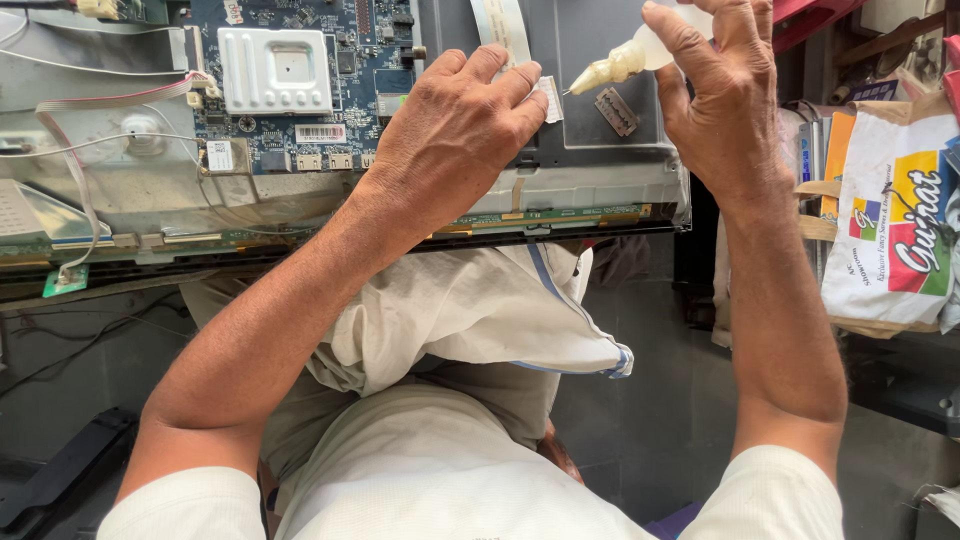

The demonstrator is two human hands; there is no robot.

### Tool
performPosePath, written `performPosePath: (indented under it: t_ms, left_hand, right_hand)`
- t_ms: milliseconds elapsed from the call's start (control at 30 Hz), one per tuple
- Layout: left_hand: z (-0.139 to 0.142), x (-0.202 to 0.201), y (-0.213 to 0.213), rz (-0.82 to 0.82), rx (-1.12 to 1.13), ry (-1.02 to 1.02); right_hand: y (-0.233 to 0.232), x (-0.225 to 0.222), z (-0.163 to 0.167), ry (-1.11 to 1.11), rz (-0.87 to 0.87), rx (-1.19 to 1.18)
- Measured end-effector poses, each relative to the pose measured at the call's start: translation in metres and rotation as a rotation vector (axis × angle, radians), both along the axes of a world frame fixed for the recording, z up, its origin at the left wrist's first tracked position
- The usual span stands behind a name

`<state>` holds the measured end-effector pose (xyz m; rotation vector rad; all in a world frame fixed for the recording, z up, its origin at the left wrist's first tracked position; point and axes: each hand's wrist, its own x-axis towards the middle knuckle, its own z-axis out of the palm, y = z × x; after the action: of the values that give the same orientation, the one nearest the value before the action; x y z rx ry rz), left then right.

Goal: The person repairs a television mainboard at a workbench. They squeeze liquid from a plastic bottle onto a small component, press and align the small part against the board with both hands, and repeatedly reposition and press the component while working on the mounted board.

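The right hand [715, 95], at the upper right of the frame, is closed around a small squeeze bottle [640, 55] — pale, soft plastic, its fine nozzle pointing down and left toward the flat cable [508, 30] near top centre; the bottle looks light and yielding, so a firm pinch would likely squirt more than wanted; the body, not the nozzle, seems the place to hold it. The left hand [455, 135], at centre top, lies flat with fingers spread and not gripping, its fingertips pressing the cable's white end onto the dark panel [590, 165]; that cable looks thin, limp and easy to crease or tear — best held down near its end, as here. The blue circuit board [290, 90] sits at upper left, stiff but likely fragile; a printed bag [900, 220] stands at the right edge.
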<state>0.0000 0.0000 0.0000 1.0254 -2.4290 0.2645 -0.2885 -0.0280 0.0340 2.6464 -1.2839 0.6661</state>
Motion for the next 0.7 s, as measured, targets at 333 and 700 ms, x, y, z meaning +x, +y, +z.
performPosePath:
  t_ms: [333,700]
  left_hand:
    - [0.0028,0.0001,0.0005,0.004,-0.024,0.011]
    - [0.0012,-0.001,0.0003,0.013,-0.022,0.006]
  right_hand:
    - [0.0005,0.0027,0.0084,0.069,0.036,-0.068]
    - [-0.0003,0.0052,0.0095,0.158,0.009,-0.125]
